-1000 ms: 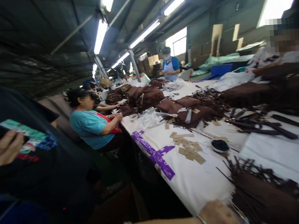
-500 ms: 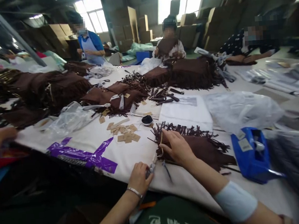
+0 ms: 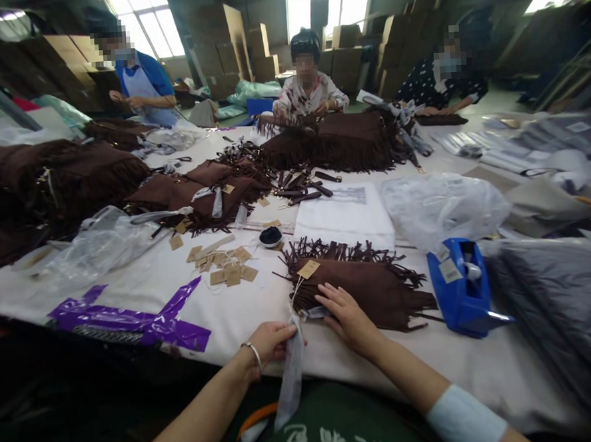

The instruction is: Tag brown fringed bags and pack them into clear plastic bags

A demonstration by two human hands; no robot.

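A dark brown fringed bag [image 3: 379, 286] lies flat on the white-covered table in front of me. My right hand [image 3: 349, 318] rests on its near-left part with the fingers stretched out. A tan paper tag [image 3: 308, 269] on a pale string lies over the bag's left end. My left hand [image 3: 271, 342] pinches a strap in translucent wrapping [image 3: 291, 374], just left of the bag. This strap hangs over the table's near edge toward my green apron. Its upper end reaches the bag's near-left corner, where the exact join is too small to make out.
Left of the bag are loose tan tags [image 3: 231, 268] and a small dish [image 3: 270, 236] of black material. A blue tape dispenser [image 3: 462, 287] stands to the right. Behind lie clear plastic [image 3: 439, 205], dark straps [image 3: 301, 190] and piled brown bags [image 3: 355, 140]. Several people work across the table.
My right hand has left the tag's string and moved down the bag; the tag now lies flat on it. My left hand now holds the wrapped strap stretched toward me. The view has turned right.
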